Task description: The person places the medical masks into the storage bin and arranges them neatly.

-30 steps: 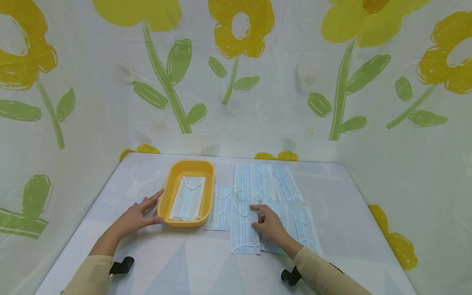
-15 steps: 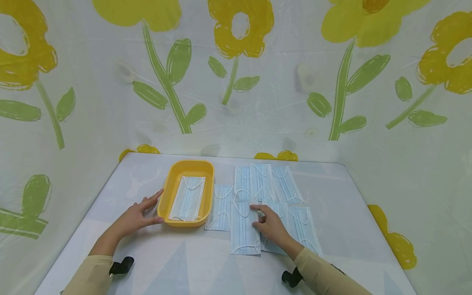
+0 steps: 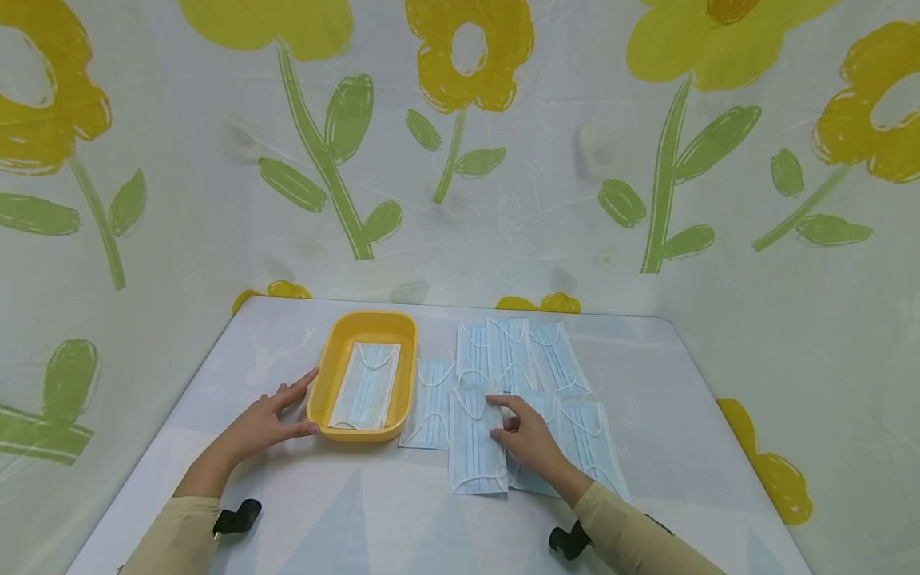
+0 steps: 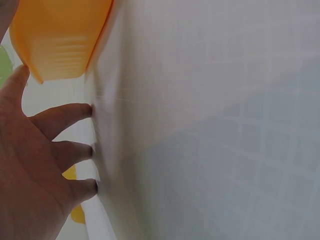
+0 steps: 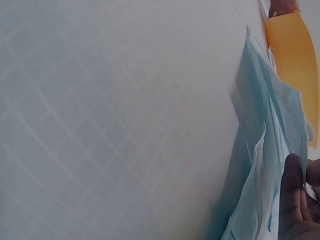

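Observation:
My left hand (image 3: 262, 423) lies at the left side of the yellow tray (image 3: 321, 399), fingers spread, with the index fingertip and thumb at its wall. One pleated blue face mask (image 3: 365, 387) lies inside the tray. To the right, my right hand (image 3: 528, 435) pinches the right edge of another face mask (image 3: 474, 455) between thumb and fingers. In the right wrist view this pinched mask (image 5: 285, 100) has its edge raised, standing above the mask (image 5: 245, 210) beside it. The left wrist view shows the left hand's other fingertips down on the table.
One face mask (image 3: 431, 403) lies between the tray and the pinched mask. Several more, such as the face mask (image 3: 510, 351) at the back and the face mask (image 3: 592, 447) at the right, overlap on the white table (image 3: 323, 519). A flowered curtain (image 3: 539, 200) surrounds the table.
The pinched mask has shifted very slightly away from me, and the right index finger has risen a little with it. The left hand and the tray stay in place.

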Demonstrator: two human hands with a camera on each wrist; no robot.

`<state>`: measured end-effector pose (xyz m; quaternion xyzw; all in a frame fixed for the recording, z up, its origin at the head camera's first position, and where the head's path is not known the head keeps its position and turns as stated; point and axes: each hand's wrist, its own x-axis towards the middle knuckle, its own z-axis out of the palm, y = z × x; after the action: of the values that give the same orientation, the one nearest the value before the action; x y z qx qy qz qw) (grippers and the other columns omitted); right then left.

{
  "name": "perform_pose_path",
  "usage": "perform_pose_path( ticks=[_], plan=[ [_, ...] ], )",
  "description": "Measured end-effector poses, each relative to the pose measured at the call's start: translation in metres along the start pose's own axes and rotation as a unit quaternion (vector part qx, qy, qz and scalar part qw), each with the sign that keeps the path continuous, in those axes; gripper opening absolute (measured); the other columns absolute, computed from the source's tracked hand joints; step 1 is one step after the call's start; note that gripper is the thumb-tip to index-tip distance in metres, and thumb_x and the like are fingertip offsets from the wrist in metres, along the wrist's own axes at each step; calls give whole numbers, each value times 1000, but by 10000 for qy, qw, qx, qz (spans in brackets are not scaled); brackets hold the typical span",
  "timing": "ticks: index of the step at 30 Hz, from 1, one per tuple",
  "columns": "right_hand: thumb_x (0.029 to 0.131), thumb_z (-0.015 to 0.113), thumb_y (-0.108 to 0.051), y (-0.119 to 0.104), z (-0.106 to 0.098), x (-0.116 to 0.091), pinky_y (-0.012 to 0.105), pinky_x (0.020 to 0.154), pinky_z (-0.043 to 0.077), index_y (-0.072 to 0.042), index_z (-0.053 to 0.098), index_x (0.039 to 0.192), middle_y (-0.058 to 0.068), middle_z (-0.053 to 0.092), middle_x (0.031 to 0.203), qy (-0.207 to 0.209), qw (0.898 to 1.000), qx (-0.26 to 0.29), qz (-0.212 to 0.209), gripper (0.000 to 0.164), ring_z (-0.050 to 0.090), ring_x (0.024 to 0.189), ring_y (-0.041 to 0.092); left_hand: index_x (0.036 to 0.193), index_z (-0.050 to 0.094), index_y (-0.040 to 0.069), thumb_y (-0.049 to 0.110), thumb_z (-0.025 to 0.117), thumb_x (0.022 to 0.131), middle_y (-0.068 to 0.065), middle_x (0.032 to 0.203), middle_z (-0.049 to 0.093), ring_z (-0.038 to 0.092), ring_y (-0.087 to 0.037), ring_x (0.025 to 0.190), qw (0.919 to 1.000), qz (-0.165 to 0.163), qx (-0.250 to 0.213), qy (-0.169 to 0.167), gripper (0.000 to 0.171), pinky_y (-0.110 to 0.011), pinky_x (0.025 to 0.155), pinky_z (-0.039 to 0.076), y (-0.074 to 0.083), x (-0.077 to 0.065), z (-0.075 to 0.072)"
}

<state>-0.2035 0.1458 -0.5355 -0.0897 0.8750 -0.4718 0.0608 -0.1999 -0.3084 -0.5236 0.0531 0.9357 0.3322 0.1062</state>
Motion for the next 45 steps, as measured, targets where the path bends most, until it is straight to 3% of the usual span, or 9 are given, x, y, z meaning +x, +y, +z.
perform_pose_path(
  ticks=[28,36,45],
  plan=[
    [91,72,-2,-1,-2,5,23,61,47,-17,58,142,6,59,116,232,9989,405,-84,55,53,76,15,163,22,29,56,77,83,-19,163,29,13,-59,147,9999,-103,11,-8,101,-82,110,5,4,-2,0],
    [91,72,0,-3,-1,5,23,62,48,-15,58,142,10,59,130,307,9980,520,-191,55,54,78,14,163,22,28,54,78,83,-19,162,30,13,-60,147,10000,-33,-16,16,101,-82,110,5,4,-3,-1],
    [91,72,-2,-8,-1,7,23,64,50,-19,57,143,5,59,132,370,9975,583,-116,57,56,81,16,163,23,28,54,78,83,-19,162,32,14,-60,147,10000,28,-3,42,100,-81,111,5,4,-3,-1]
  ],
)
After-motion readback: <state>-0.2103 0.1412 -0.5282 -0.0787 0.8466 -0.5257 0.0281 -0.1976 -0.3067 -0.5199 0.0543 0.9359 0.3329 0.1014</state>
